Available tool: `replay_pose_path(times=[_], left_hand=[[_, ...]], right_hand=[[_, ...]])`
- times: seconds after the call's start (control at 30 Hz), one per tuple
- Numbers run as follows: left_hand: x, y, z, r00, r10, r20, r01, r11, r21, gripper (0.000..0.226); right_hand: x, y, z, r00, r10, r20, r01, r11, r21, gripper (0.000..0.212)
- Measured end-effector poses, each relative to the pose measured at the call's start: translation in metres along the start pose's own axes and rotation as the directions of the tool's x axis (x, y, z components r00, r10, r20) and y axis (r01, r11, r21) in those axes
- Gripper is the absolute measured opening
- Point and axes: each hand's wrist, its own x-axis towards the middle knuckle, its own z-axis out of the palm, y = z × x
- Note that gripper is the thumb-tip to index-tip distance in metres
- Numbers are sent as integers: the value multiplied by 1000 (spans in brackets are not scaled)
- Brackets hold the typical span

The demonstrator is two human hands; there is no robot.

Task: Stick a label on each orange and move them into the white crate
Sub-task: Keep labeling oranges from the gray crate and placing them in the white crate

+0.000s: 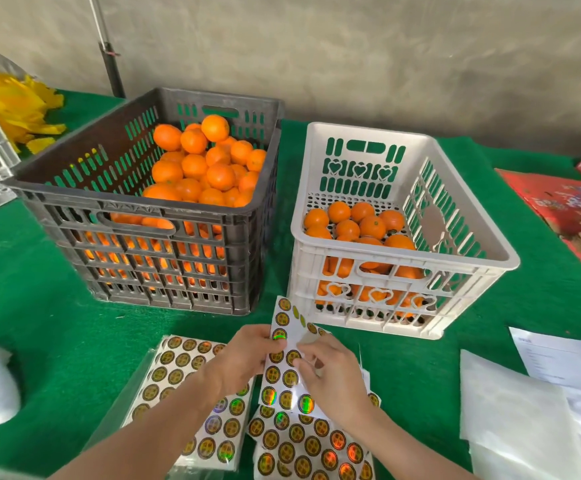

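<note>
Head view: label sheet (284,374) is held up just off the green cloth (39,306). It is pinched at its left edge by the left hand (244,358), thumb on top. The right hand (330,372) is curled onto the sheet's right side, fingertips pinching at it; whether a single label is lifted cannot be told. Oranges (206,161) are piled in the black crate (74,199), ahead and left of the grip. More oranges (362,223) lie in the white crate (438,216), just ahead and right of the grip, close beyond the sheet's top edge. Spare sheet piles are laid on the cloth: one (178,368) under the left forearm, one (303,441) under the right wrist. White papers (524,410) lie well right of the grip, red cartons (566,209) beyond them.
</note>
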Motion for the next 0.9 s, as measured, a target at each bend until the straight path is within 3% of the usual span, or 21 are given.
replay_pose_path(times=[0.07,0.27,0.4,0.5,0.67,0.73,0.9], left_hand=[[0,-2,3,1000,-12,1,12,1000,-24,23],[3,-6,7,998,-67,-3,66,995,-74,19],[2,-4,13,999,10,-41,-5,991,132,14],[6,0,15,993,103,-60,-78,945,319,18],[11,8,17,988,154,-1,-137,882,451,37],[12,8,18,988,154,31,-152,882,445,40],[9,14,11,972,104,210,-159,951,265,17]], right_hand=[[-3,-2,-2,1000,1,-24,0,1000,27,9],[-12,-5,-7,999,-29,-45,30,999,21,18],[-14,-6,-14,995,-94,32,95,995,-12,29],[-9,-8,-21,984,-126,122,129,991,-17,22],[9,-7,-36,933,-217,287,241,969,-49,10],[13,-7,-40,912,-270,308,305,950,-70,9],[12,-13,-43,926,-298,231,327,940,-100,9]])
